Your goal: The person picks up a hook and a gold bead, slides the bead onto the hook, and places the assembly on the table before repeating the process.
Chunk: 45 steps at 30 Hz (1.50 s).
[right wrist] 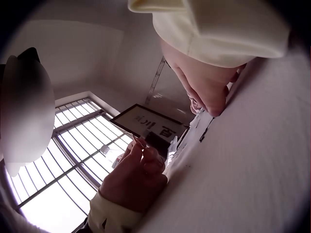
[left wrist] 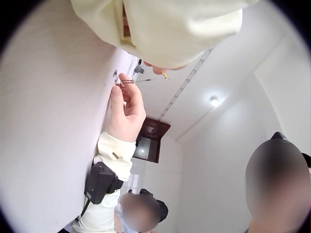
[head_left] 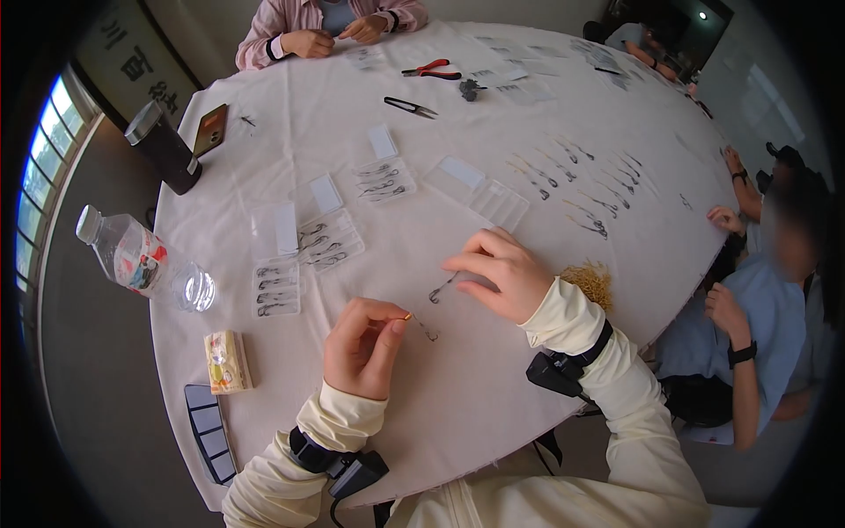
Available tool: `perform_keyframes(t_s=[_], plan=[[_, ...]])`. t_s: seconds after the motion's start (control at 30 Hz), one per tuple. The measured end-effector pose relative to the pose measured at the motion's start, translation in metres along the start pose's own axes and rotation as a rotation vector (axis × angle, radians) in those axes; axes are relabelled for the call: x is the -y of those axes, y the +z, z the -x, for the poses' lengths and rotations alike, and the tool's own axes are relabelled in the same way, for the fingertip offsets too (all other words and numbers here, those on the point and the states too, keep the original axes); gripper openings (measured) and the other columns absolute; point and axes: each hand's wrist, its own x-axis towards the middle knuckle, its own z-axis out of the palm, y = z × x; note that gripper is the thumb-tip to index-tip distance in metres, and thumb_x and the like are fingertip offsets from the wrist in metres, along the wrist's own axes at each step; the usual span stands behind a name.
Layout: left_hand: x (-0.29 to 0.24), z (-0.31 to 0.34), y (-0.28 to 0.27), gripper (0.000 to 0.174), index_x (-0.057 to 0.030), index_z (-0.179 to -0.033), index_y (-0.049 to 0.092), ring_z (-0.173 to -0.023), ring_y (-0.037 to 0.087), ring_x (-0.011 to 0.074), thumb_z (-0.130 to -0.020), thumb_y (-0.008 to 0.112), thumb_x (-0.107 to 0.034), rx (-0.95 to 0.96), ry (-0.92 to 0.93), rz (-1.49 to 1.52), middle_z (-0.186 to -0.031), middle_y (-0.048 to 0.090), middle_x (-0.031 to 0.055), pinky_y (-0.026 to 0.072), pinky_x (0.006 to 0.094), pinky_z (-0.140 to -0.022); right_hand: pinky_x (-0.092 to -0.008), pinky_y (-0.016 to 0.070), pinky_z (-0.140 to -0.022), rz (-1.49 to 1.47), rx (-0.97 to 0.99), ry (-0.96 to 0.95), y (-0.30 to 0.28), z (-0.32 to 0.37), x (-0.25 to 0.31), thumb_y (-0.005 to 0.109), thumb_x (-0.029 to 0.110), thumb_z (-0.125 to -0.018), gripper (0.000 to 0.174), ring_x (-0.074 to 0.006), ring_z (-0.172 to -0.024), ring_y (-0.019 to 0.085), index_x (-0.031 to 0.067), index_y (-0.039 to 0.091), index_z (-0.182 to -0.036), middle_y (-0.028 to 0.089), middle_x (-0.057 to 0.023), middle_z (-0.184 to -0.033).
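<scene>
My left hand pinches the gold-coloured end of a small fishing hook rig between thumb and index finger; its dark hook dangles over the cloth. My right hand is low over the table with fingers bent, and the shank of a second dark fishing hook runs up to its fingertips. That hook also shows at the right fingertips in the right wrist view. From the left wrist, the gold end appears below the left sleeve, and the dangling hook overlaps my right hand.
Clear plastic boxes of hooks lie ahead, beside an open divided box. Loose hooks and a yellow strand bundle lie right. A bottle, tumbler and tissue pack stand left. Scissors and pliers lie farther off.
</scene>
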Motion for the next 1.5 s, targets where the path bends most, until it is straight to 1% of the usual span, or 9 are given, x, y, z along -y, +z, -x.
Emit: perform_keyframes(t_s=[0.13,0.23,0.47,0.53,0.67,0.73,0.97,1.23,1.5], plan=[[-0.003,0.001,0.001,0.005,-0.0015,-0.100,0.058,-0.072,0.046,0.0047,-0.097,0.058,-0.006,-0.013,-0.032,-0.017,-0.093,0.060,0.0019,0.0390,0.0198,-0.062,-0.0332,0.0470,-0.078,0.130,0.007,-0.151,0.009,-0.007,-0.002,0.073,0.012,-0.079,0.012,-0.0207,-0.087,0.055,0.0071,0.064,-0.084,0.056,-0.0036,-0.090],[0.001,0.001,0.003,0.006,-0.0015,-0.101,0.058,-0.071,0.045,0.0038,-0.097,0.058,-0.006,-0.040,-0.018,0.028,-0.094,0.061,0.0015,0.0378,0.0191,-0.061,-0.0340,0.0454,-0.079,0.250,-0.072,-0.143,0.003,-0.010,0.009,0.073,0.013,-0.077,0.015,-0.0208,-0.086,0.053,0.0068,0.060,-0.079,0.054,-0.0026,-0.087],[-0.003,0.002,0.003,0.008,-0.0020,-0.101,0.058,-0.069,0.044,0.0031,-0.097,0.059,-0.009,-0.022,-0.065,0.064,-0.092,0.060,-0.0003,0.0367,0.0188,-0.060,-0.0343,0.0449,-0.080,0.014,0.025,-0.145,-0.008,-0.002,0.010,0.073,0.012,-0.075,0.014,-0.0213,-0.088,0.053,0.0065,0.060,-0.075,0.058,-0.0015,-0.090],[-0.002,0.002,0.004,0.010,-0.0026,-0.100,0.058,-0.068,0.043,0.0033,-0.097,0.059,-0.012,-0.038,-0.078,0.103,-0.089,0.058,-0.0015,0.0359,0.0190,-0.059,-0.0343,0.0458,-0.082,-0.248,0.019,-0.101,-0.016,-0.002,0.005,0.072,0.007,-0.075,0.008,-0.0214,-0.091,0.054,0.0078,0.064,-0.077,0.060,-0.0008,-0.094],[-0.002,0.002,0.004,0.011,-0.0032,-0.100,0.058,-0.068,0.043,0.0036,-0.097,0.060,-0.014,-0.033,-0.078,0.107,-0.086,0.057,-0.0024,0.0351,0.0190,-0.058,-0.0343,0.0465,-0.087,-0.087,0.053,-0.066,-0.028,-0.002,-0.007,0.073,0.004,-0.075,0.010,-0.0220,-0.096,0.055,0.0109,0.069,-0.081,0.060,-0.0007,-0.099],[-0.003,0.002,0.004,0.010,-0.0029,-0.100,0.058,-0.068,0.043,0.0036,-0.097,0.060,-0.012,-0.040,-0.085,0.099,-0.086,0.057,-0.0022,0.0349,0.0189,-0.058,-0.0347,0.0463,-0.090,-0.079,0.105,-0.224,-0.023,-0.003,-0.011,0.075,0.005,-0.074,0.012,-0.0227,-0.102,0.054,0.0129,0.070,-0.081,0.060,-0.0010,-0.105],[-0.005,0.002,0.005,0.008,-0.0018,-0.100,0.058,-0.069,0.042,0.0027,-0.097,0.059,-0.009,-0.052,-0.079,0.086,-0.087,0.058,-0.0019,0.0346,0.0188,-0.059,-0.0359,0.0453,-0.093,-0.046,0.157,-0.333,-0.014,-0.010,-0.004,0.076,0.008,-0.074,0.012,-0.0234,-0.109,0.051,0.0123,0.067,-0.080,0.059,-0.0011,-0.109],[-0.009,0.002,0.005,0.004,0.0004,-0.097,0.058,-0.072,0.049,0.0035,-0.094,0.060,-0.002,-0.088,-0.117,0.079,-0.091,0.060,0.0005,0.0391,0.0179,-0.063,-0.0339,0.0464,-0.079,-0.319,-0.079,-0.080,-0.002,-0.003,0.039,0.073,0.005,-0.073,0.012,-0.0227,-0.083,0.057,0.0070,0.062,-0.076,0.063,-0.0019,-0.083],[-0.009,0.004,0.003,0.006,0.0014,-0.097,0.058,-0.077,0.053,0.0054,-0.092,0.060,0.002,-0.050,-0.046,-0.067,-0.091,0.059,0.0020,0.0437,0.0194,-0.067,-0.0347,0.0470,-0.077,-0.429,-0.029,-0.008,0.002,-0.001,0.047,0.072,0.005,-0.076,0.010,-0.0238,-0.082,0.058,0.0054,0.063,-0.076,0.064,-0.0042,-0.084]])
